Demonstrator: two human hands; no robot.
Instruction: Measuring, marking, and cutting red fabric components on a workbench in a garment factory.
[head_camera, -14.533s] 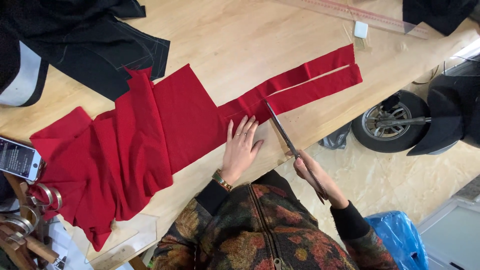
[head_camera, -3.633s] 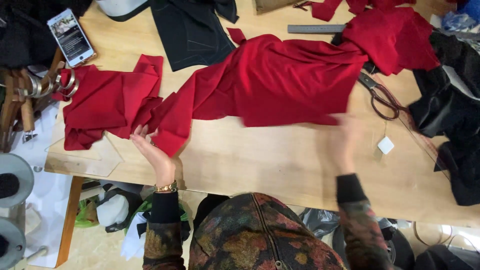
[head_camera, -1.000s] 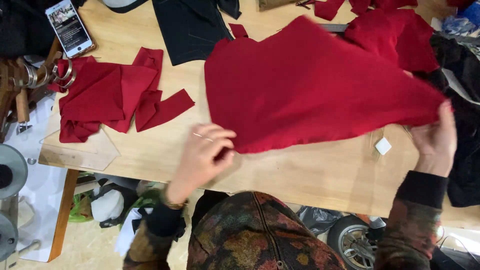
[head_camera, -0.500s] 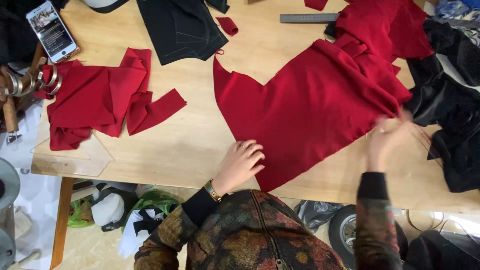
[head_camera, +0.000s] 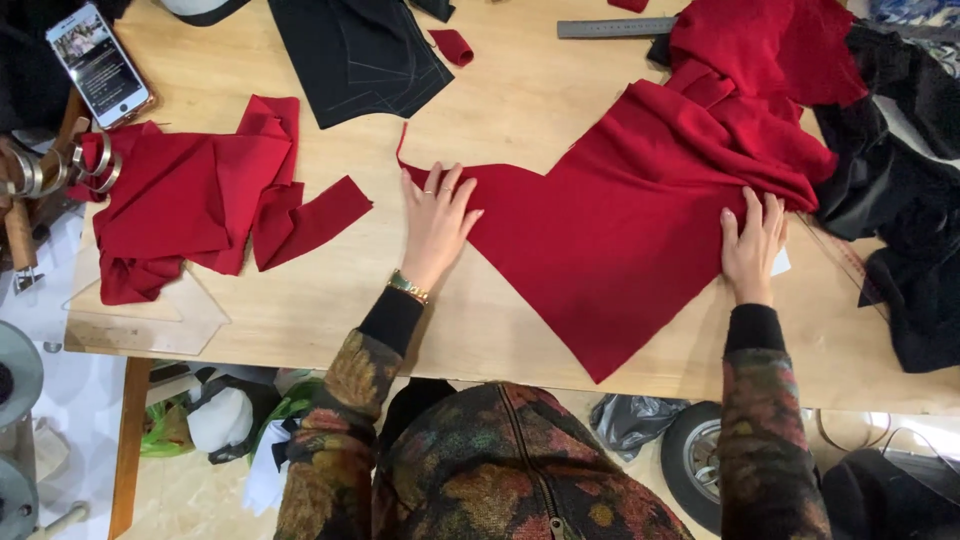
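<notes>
The large red woven fabric panel (head_camera: 610, 250) lies flat on the light wooden table (head_camera: 300, 310), spread wider than half a second earlier. The left hand (head_camera: 436, 222) has moved up onto its left corner, the right hand (head_camera: 752, 243) onto its right edge. Each grip is fully open, palm down, holding nothing.

**Red cloth spread flat under my palms**

I have the big red fabric piece (head_camera: 610, 250) lying smooth near the tabletop's front edge, one pointed corner at that edge, its far right end bunched in folds.
</notes>
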